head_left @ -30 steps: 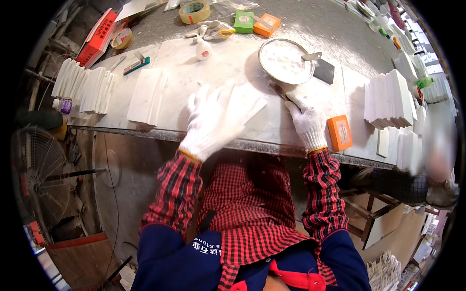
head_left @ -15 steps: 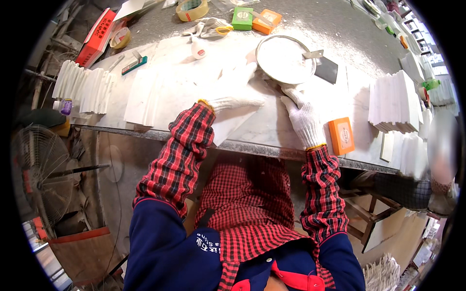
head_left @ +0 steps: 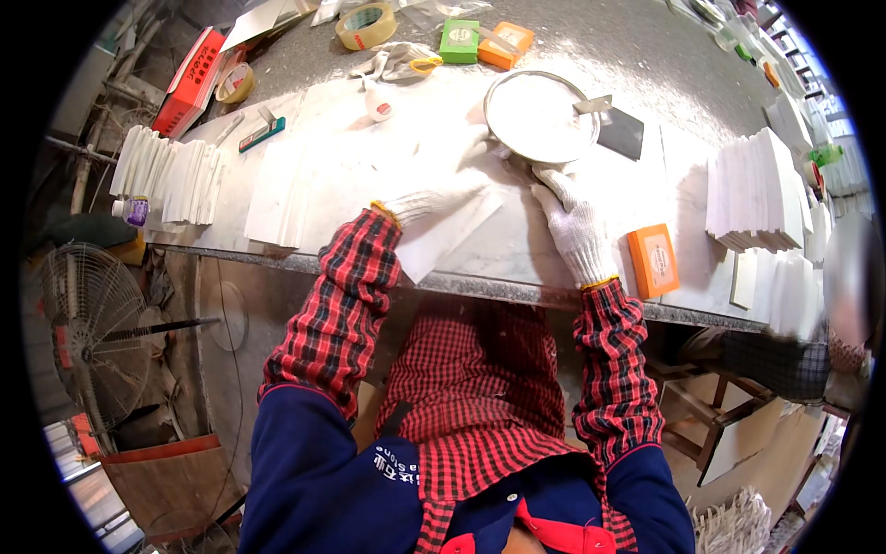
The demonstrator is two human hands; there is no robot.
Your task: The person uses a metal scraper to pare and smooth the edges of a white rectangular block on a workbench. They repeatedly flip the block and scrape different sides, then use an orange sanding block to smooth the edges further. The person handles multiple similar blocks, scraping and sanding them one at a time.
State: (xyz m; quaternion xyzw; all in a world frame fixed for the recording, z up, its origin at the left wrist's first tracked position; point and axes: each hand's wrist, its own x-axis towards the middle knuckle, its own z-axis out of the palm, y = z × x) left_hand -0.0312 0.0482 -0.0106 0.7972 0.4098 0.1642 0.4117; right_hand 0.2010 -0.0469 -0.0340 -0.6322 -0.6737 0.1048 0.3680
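My left hand [head_left: 445,189], in a white knit glove, lies over a white marble-like slab [head_left: 426,251]. Its fingers stretch toward the lower left rim of a round metal-rimmed tin [head_left: 540,115]; glare blurs their tips. Below that same tin is my gloved right hand [head_left: 577,226], thumb apart, its fingers reaching up to the tin's near side. Whether they press on it cannot be made out. White material fills the tin, and a metal scraper [head_left: 592,105] rests across its right rim. A dark grey flat plate [head_left: 622,135] lies beside it.
An orange box [head_left: 652,261] lies right of my right hand. White slabs stand in stacks at the right [head_left: 757,194] and left [head_left: 171,175]. Farther back are a tape roll [head_left: 366,26], a spare glove [head_left: 397,61], a white bottle [head_left: 377,100] and a green box [head_left: 460,42].
My left hand has shifted slightly, its thumb drawn in from where it stretched to the right. My right hand stays below the tin. The whole view has turned a little.
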